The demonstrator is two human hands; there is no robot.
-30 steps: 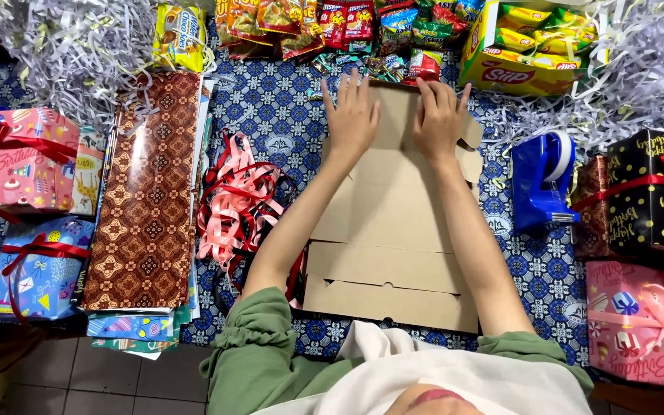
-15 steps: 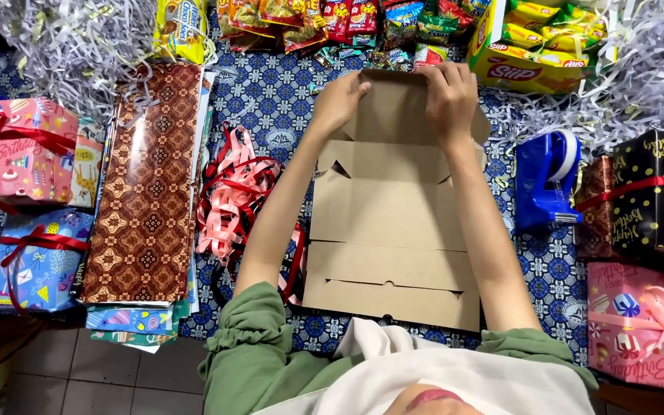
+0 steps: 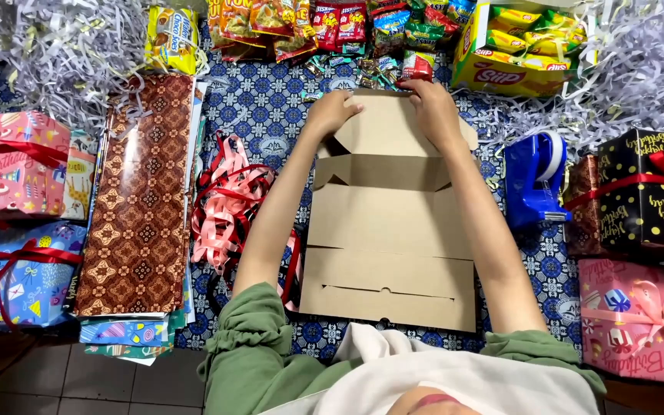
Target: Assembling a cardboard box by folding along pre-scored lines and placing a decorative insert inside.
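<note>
So the far end of the flat cardboard box blank (image 3: 390, 223) is no longer lying flat like it was a second ago. Back then both palms were pressed open on it; now the far panel is tipped up toward the person and the little side flaps have folded inward with it. Looks like the far wall of the box is being formed, though the rest of the blank, the near part with the slot, is still flat on the worktop (image 3: 270, 92) right in front of the person.

Left hand (image 3: 332, 114) is curled over the far left corner of the raised panel, fingers wrapped on the edge. Right hand (image 3: 433, 109) does the same on the far right corner, gripping the cardboard.

Around it: pink ribbons (image 3: 228, 204) just left of the box, a brown patterned wrapping sheet (image 3: 140, 196) further left, a blue tape dispenser (image 3: 536, 178) to the right, snack packets (image 3: 332, 23) along the far side, wrapped gift boxes on both edges.
</note>
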